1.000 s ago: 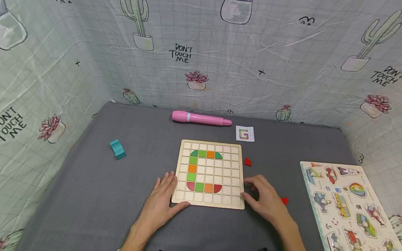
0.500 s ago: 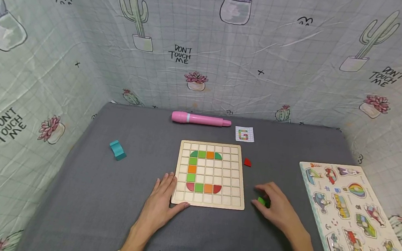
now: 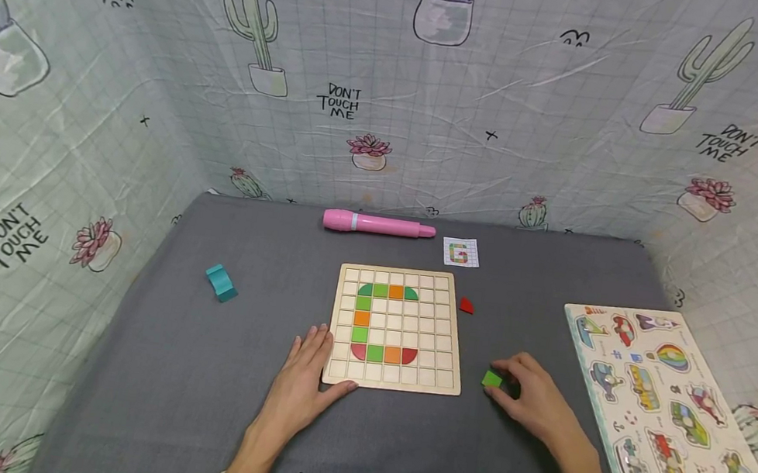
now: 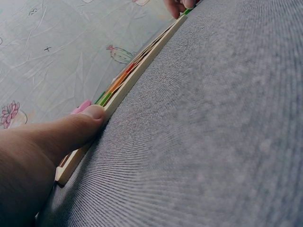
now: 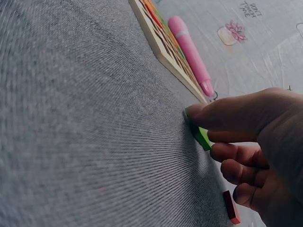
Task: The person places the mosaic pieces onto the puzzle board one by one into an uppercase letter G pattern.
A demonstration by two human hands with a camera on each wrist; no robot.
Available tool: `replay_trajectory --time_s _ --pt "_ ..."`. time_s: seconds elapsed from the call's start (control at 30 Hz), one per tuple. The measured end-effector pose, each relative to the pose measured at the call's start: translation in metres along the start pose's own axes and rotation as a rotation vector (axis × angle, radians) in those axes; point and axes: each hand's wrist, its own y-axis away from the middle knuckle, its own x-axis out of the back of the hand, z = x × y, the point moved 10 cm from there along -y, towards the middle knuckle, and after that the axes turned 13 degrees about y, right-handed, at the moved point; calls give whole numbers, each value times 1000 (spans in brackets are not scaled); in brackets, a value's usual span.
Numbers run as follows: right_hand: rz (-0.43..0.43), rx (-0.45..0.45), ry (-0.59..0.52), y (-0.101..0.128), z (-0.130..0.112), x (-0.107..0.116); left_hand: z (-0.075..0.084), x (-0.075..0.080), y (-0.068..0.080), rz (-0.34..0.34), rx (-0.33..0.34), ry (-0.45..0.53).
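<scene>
A wooden grid board (image 3: 393,379) lies mid-table with green, orange and red tiles forming a C shape. My left hand (image 3: 315,362) lies flat beside its near left corner, and the thumb (image 4: 94,113) presses against the board's edge (image 4: 142,71). To the right of the board my right hand (image 3: 510,382) pinches a small green tile (image 3: 492,378) that sits low on the cloth. In the right wrist view the green tile (image 5: 201,135) is tilted under a fingertip (image 5: 203,111). A red piece (image 5: 231,208) lies beneath that hand.
Another red piece (image 3: 466,306) lies by the board's right edge. A pink pen (image 3: 380,225) and a small pattern card (image 3: 461,252) lie at the back. A teal block (image 3: 222,282) sits to the left and a vehicle puzzle board (image 3: 612,470) to the right. Cloth walls surround the table.
My right hand left the board's right edge, moved right and closer to me, and now pinches the green tile. It covers the red piece seen earlier. The left hand has not moved.
</scene>
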Motion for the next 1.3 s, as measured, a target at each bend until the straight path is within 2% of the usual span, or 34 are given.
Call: replay_trajectory --time_s 0.4,0.83,1.3 --pt "20 31 -25 -2 -1 -1 0 0 0 -3 2 9" --pt "-28 10 -89 -5 -2 -3 -1 0 0 -5 5 7" --pt "43 36 -53 -16 -13 6 0 0 0 1 -1 4"
